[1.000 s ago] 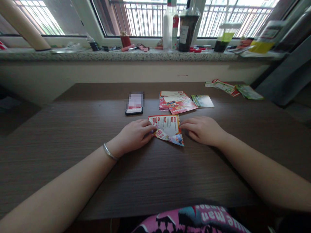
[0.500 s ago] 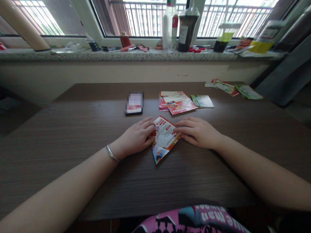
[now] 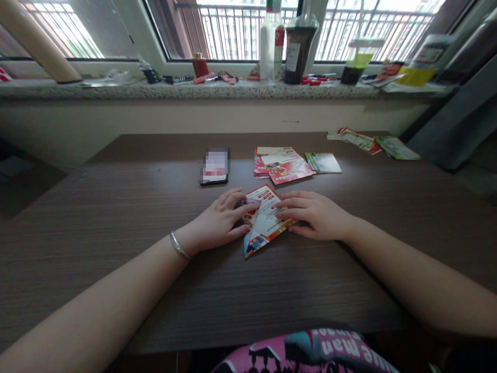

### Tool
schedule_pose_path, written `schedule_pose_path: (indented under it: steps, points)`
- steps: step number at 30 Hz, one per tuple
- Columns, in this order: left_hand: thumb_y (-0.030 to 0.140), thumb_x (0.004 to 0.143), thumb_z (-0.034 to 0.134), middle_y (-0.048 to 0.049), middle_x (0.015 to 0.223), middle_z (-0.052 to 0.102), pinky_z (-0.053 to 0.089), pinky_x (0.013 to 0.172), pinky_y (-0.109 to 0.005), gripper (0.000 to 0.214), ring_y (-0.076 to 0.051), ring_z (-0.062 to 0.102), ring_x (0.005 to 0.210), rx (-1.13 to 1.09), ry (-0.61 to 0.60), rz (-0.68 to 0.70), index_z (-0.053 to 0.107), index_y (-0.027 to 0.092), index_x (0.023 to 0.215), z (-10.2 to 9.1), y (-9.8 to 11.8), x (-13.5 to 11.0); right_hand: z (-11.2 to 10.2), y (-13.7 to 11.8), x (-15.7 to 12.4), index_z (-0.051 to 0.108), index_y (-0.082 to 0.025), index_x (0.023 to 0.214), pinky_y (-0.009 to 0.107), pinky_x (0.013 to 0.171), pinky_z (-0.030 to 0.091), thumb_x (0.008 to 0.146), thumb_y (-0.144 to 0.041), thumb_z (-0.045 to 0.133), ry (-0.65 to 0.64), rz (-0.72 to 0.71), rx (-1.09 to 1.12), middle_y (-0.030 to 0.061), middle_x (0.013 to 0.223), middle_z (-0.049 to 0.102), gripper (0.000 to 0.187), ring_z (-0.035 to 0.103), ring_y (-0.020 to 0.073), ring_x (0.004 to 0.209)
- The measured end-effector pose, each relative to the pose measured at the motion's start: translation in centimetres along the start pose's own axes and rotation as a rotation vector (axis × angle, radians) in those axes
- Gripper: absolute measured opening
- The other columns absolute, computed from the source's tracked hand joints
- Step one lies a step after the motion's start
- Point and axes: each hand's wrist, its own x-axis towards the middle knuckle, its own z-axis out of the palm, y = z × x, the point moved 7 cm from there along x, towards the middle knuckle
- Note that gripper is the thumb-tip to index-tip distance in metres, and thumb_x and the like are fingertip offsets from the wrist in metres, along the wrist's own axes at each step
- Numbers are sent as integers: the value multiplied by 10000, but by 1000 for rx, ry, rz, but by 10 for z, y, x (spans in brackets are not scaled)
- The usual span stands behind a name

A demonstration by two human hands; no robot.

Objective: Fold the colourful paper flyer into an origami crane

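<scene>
A printed paper leaflet [image 3: 267, 217], folded to a pointed shape, lies on the table between my hands. Its white face carries red labels, and a colourful printed corner points toward me. My left hand [image 3: 219, 217], with a silver bracelet at the wrist, rests at the leaflet's left side. The index finger stretches over a folded flap, and the thumb is apart, near the edge. On the right side, my right hand [image 3: 316, 215] lays its outstretched fingers across the paper, its thumb by the lower right edge. Part of the leaflet is hidden under the fingers.
Beyond the leaflet lie a phone [image 3: 215, 166], several red leaflets [image 3: 289, 166] and a small green-white stack [image 3: 324, 162]. More papers [image 3: 361, 140] sit at the table's far right. Bottles, a dark cup [image 3: 298, 54] and small items line the stone windowsill [image 3: 233, 90].
The leaflet has turned slightly, its near point shifting left and up. My left index finger has stretched out across the flap, while my right fingers have slid slightly over the paper.
</scene>
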Motion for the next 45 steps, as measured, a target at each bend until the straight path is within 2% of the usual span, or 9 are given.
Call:
schedule_pose_path:
  steps: [9, 12, 15, 19, 26, 29, 33, 39, 45]
  points:
    - [260, 966, 429, -74, 1356, 488, 325, 1142, -449, 373, -260, 353, 1351, -10, 54, 84, 532, 255, 1324, -3, 4, 3, 3, -3, -1, 666, -217, 1145, 436, 1002, 455, 889, -297, 548, -25, -44, 27, 43, 1220, 666, 293, 552, 234, 1175]
    - [355, 984, 414, -60, 1421, 469, 289, 1160, -457, 396, -264, 327, 1384, -5, 10, 88, 498, 252, 1356, -1, 6, 3, 5, -3, 0, 683, -217, 1120, 428, 974, 464, 909, -326, 536, -41, -50, 16, 49, 1194, 679, 279, 579, 230, 1126]
    - [532, 941, 451, -78, 1517, 367, 269, 1158, -494, 603, -312, 272, 1417, 10, -57, 78, 360, 239, 1460, 3, 7, 2, 7, -3, -1, 699, -219, 1091, 416, 954, 467, 927, -336, 520, -45, -60, 0, 51, 1175, 687, 270, 592, 225, 1094]
    - [528, 962, 406, -87, 1548, 314, 251, 1155, -512, 626, -324, 253, 1423, 53, -44, 79, 284, 225, 1496, 5, 9, 1, 7, -1, -1, 710, -220, 1071, 399, 893, 481, 945, -337, 495, -42, -58, -22, 55, 1153, 693, 276, 609, 224, 1036]
    - [342, 969, 447, -103, 1259, 562, 453, 993, -405, 318, -236, 537, 1129, 31, 81, 125, 586, 197, 1216, -5, 18, 7, 5, 0, 0, 716, -189, 952, 351, 829, 468, 943, -288, 492, -42, -14, 15, 71, 936, 715, 245, 610, 197, 907]
    - [301, 968, 434, -87, 1095, 624, 508, 879, -375, 259, -217, 587, 995, 37, 80, 129, 634, 193, 1092, -5, 19, 8, 6, 0, 1, 702, -172, 937, 342, 815, 455, 940, -286, 490, -56, 11, 16, 83, 889, 705, 240, 602, 195, 889]
    - [306, 985, 410, -68, 1125, 638, 499, 937, -363, 274, -201, 592, 1048, -23, 56, 173, 637, 208, 1104, -5, 22, 7, 7, 3, 0, 690, -172, 899, 334, 782, 427, 916, -290, 510, -78, 44, -28, 88, 886, 701, 216, 599, 199, 858]
    - [298, 926, 505, -102, 1373, 522, 416, 1077, -422, 444, -256, 495, 1245, -19, 39, 215, 494, 178, 1353, -6, 31, 3, 8, 19, -4, 664, -179, 769, 299, 677, 369, 916, -351, 476, -123, 292, -68, 58, 729, 675, 294, 579, 176, 696]
    - [193, 929, 431, -77, 1219, 622, 453, 1036, -400, 309, -212, 576, 1141, -5, 38, 174, 604, 197, 1185, -7, 32, 5, 11, 32, -9, 686, -228, 976, 250, 566, 310, 912, -390, 461, -204, 552, 79, 24, 700, 662, 284, 536, 140, 586]
